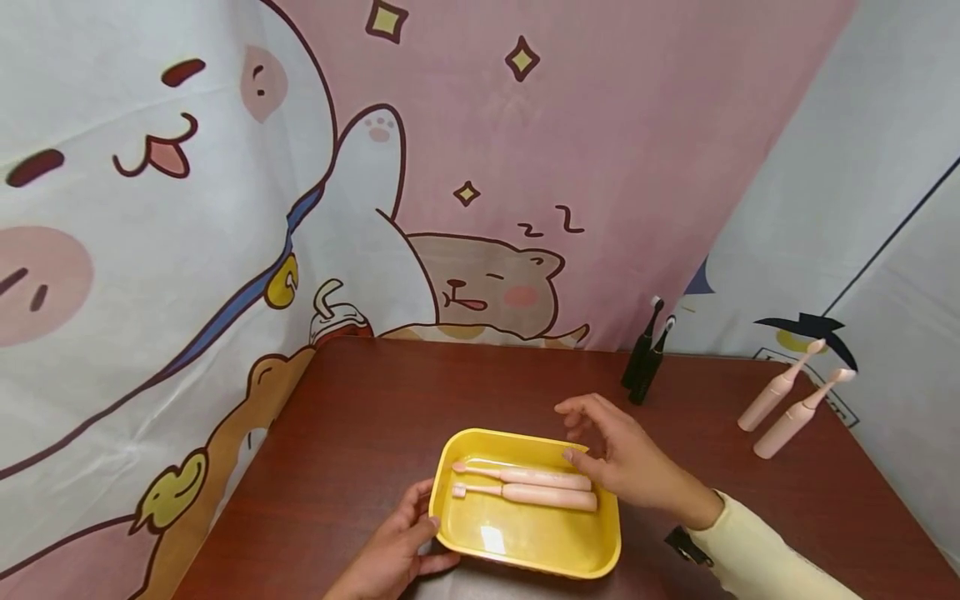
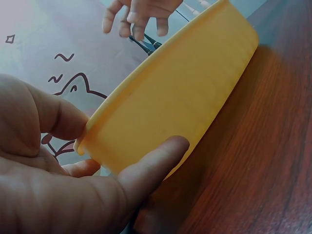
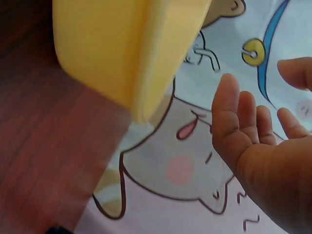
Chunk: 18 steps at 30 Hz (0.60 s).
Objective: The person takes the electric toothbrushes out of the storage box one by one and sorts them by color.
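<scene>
Left hand: we see the left hand (image 1: 393, 550) at the near left corner of the yellow tray (image 1: 525, 542); its grip is closed on the tray, with the thumb on the rim and the fingers curled against the outer wall, as the left wrist view shows (image 2: 146, 170).
Right hand: the right hand (image 1: 626, 458) is above the far right part of the tray; its grip is open, the fingers are spread and relaxed and hold nothing. The fingertips are just beside the handle ends of the pink toothbrushes; we cannot tell if they touch.
Tray: it stands on the dark red-brown tabletop (image 1: 375, 417), near the front edge, in the middle.
Inside the tray: two pink electric toothbrushes (image 1: 525, 486) lie side by side, parallel, with the brush heads to the left.
On the tabletop, far right: two more pink toothbrushes (image 1: 783, 400) stand tilted near the wall, well apart from the tray.
On the tabletop, at the back: two black toothbrushes (image 1: 645, 358) stand close together.
Backdrop: a cloth (image 1: 225, 208) with cartoon animals, stars and a sleeping cat.
Writing: we read only the marks "z z" over the sleeping cat (image 1: 551, 223); we cannot read any brand on the toothbrushes or the tray.
</scene>
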Tool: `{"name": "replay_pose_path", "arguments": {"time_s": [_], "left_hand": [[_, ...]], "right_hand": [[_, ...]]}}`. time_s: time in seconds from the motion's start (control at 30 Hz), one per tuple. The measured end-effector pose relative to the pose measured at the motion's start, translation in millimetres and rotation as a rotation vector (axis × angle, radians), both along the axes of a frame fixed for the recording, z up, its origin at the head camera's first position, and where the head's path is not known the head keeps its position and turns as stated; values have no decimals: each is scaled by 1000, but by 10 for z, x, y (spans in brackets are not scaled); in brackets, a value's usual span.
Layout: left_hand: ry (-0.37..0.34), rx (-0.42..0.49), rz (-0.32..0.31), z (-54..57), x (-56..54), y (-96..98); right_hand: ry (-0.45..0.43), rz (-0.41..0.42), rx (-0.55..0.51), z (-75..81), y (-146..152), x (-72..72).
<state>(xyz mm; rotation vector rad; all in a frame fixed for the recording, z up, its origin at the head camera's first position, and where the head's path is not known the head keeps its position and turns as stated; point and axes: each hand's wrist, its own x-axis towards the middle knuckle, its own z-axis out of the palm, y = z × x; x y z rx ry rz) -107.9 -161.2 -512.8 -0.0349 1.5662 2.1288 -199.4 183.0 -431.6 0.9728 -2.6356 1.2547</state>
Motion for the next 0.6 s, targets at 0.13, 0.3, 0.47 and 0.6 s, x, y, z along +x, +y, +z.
{"name": "replay_pose_path", "arguments": {"time_s": [0.13,0.3,0.47,0.6], "left_hand": [[10,2,-3,-14,2,-5],[13,-9,2,-35,3,-8],[5,-14,4,-45,-6,-6],[6,-9,-2,-46,-9,-4]], "right_hand": [[-56,71,21,-50,-126,-16],[-100,101,82,-82,-233,-39],[-71,143,160,-112,-326,-68],[-54,191,224,-127,-379,-88]]}}
